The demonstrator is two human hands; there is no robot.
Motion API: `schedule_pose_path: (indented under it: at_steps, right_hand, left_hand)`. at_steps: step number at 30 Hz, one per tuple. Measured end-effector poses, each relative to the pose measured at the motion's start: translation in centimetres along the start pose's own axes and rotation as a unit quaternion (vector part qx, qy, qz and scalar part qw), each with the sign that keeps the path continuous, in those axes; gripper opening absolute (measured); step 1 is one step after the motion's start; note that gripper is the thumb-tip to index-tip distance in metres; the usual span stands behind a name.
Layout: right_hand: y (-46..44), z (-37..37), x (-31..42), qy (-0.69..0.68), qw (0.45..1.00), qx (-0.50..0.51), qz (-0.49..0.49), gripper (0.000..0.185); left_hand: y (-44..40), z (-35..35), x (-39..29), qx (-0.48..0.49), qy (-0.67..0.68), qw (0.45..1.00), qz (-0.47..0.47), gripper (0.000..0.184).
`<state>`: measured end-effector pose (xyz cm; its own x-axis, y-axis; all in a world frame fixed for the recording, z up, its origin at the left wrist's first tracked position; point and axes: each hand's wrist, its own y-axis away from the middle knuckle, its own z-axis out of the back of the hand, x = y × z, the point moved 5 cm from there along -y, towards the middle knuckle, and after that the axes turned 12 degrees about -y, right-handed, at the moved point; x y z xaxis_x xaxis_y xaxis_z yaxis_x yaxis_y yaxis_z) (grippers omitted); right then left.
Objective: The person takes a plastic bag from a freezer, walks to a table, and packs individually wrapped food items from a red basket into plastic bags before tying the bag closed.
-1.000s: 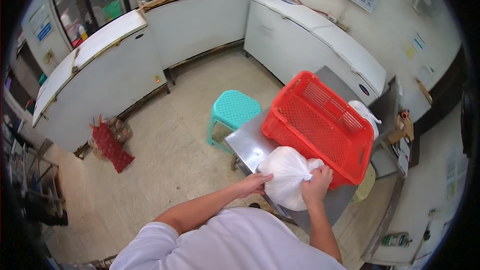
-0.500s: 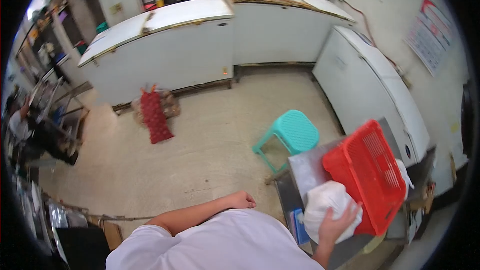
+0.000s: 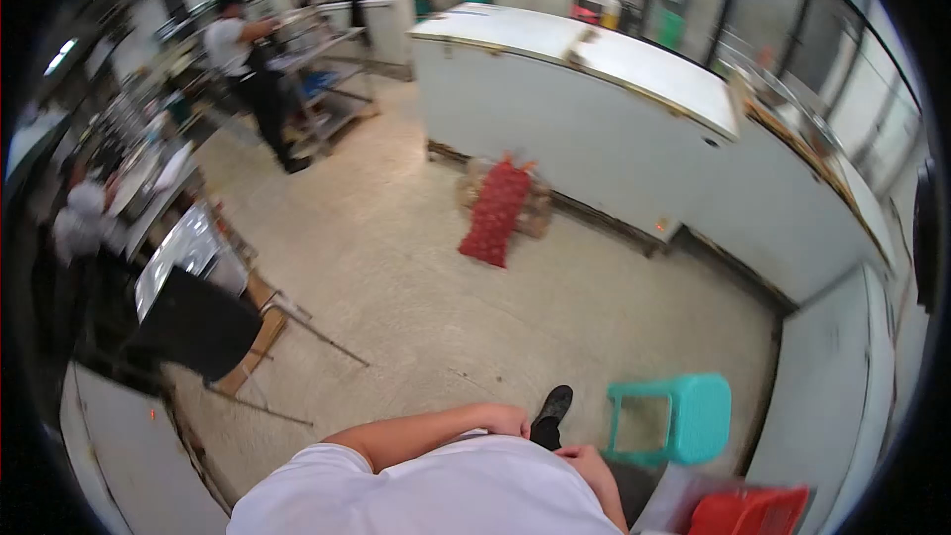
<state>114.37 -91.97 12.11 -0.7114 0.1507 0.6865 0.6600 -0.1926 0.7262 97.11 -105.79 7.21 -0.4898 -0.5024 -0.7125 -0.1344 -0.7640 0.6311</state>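
My left hand (image 3: 510, 421) is held in front of my belly, its fingers curled in a loose fist with nothing showing in it. Just right of it, my right hand (image 3: 589, 466) hangs low by the hem of my white shirt (image 3: 436, 495). Its fingers point inward and are partly hidden, so their grip does not show. A turquoise plastic stool (image 3: 698, 421) stands to the right of that hand. Nearer to me, at the lower right edge, a red plastic basket (image 3: 748, 513) rests on a metal table (image 3: 677, 503); most of both is cut off.
White chest freezers (image 3: 584, 129) line the far side and right. A red mesh sack (image 3: 495, 213) leans on another sack before them. At left are a black chair (image 3: 203, 322) and a person (image 3: 243, 64) beside a metal rack (image 3: 337, 89). My shoe (image 3: 557, 403) shows below.
My right hand has left the white bag beside the basket and come to my waist. The view has turned left, bringing the chair and people further in; the bag is out of sight.
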Motion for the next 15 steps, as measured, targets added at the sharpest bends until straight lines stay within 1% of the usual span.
schedule_pose_path:
  at_steps: [2,5,7,10,11,13,15]
  right_hand:
    - [-3.2,-0.3,2.4,0.047,0.996,0.070,-0.004,0.019]
    - [-7.7,0.3,4.7,0.091,0.979,0.183,-0.028,0.020]
    - [-9.6,0.3,8.3,0.111,0.961,0.252,-0.036,0.021]
    - [-12.4,0.3,12.2,0.181,0.937,0.291,-0.069,0.024]
    - [-14.2,0.6,12.5,0.216,0.921,0.318,-0.063,0.026]
    - [-18.2,0.9,12.2,0.285,0.884,0.367,-0.055,0.029]
    - [-20.6,1.2,13.4,0.322,0.847,0.421,-0.037,0.032]
  left_hand:
    - [1.5,1.2,0.7,-0.031,0.041,0.999,-0.018,0.035]
    - [1.5,1.9,2.9,-0.067,0.114,0.991,0.030,0.041]
    - [1.4,2.8,3.1,-0.081,0.137,0.985,0.074,0.043]
    - [0.4,4.9,3.2,-0.115,0.144,0.976,0.118,0.044]
    - [-0.1,5.6,3.3,-0.125,0.141,0.974,0.129,0.044]
    - [-0.5,7.2,2.5,-0.113,0.161,0.972,0.126,0.044]
    - [-0.8,8.5,1.7,-0.107,0.183,0.968,0.137,0.045]
